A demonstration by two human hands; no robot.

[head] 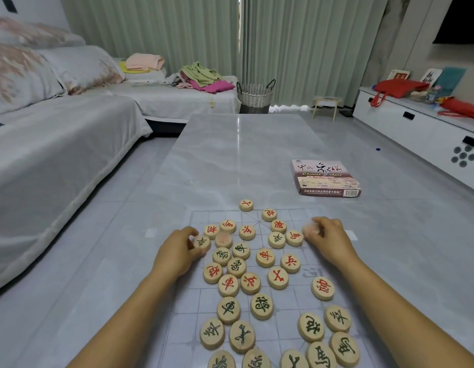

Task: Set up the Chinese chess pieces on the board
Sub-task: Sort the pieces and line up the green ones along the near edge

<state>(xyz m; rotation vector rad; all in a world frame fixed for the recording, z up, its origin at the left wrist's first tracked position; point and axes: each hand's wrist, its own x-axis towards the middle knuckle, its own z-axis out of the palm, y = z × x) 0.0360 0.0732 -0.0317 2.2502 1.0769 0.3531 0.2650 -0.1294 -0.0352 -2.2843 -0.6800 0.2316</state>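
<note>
The wooden pieces (265,257) lie jumbled, red and black mixed, on the thin board (201,216) at the near edge of the table (243,155). None looks set on its point yet. The left hand (177,252) has its fingers clamped on a black-lettered piece (202,242) at the heap's left side. The right hand (332,240) pinches a blurred piece (308,229) near the board's far right, probably to sort the colours to their own ends. The box (326,179) sits well apart, by the table's right edge.
</note>
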